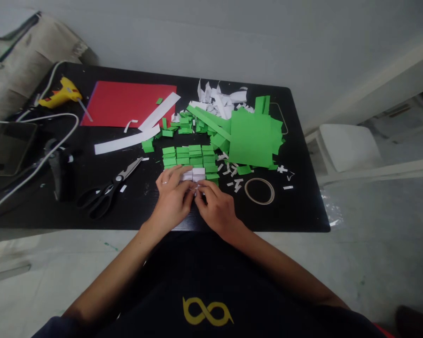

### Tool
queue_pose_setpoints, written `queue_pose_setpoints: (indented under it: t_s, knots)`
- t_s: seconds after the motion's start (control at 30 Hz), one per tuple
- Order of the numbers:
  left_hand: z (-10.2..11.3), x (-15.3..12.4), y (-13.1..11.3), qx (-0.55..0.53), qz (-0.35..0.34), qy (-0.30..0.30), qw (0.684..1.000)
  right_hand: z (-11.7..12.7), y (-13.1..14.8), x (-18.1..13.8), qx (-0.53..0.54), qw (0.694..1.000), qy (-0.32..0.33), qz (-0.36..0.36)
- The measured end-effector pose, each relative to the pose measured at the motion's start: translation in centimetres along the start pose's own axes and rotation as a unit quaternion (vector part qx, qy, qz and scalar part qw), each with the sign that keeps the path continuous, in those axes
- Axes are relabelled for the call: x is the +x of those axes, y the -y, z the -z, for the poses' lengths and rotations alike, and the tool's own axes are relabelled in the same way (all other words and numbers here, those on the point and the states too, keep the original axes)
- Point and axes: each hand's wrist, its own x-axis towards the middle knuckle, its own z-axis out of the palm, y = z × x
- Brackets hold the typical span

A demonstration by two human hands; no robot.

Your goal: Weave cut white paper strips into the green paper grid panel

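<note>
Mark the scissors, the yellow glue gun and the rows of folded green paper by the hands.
Scissors (119,179), head view: the pivot between blades and handles.
Yellow glue gun (66,92), head view: its body.
Rows of folded green paper (195,154), head view: the folds beyond the fingers.

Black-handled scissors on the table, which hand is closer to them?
Left. The left hand is to the right of the black-handled scissors, not touching them; the right hand is farther right, beyond the left hand.
</note>
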Motion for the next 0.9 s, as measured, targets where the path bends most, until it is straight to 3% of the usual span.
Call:
queue_pose_setpoints:
  t_s: [0.9]
  knots:
    - [0.19,0.02,0.04,0.007,-0.005,0.005,1.0,0.02,0.07,0.39,0.013,0.999,-0.006,-0.048]
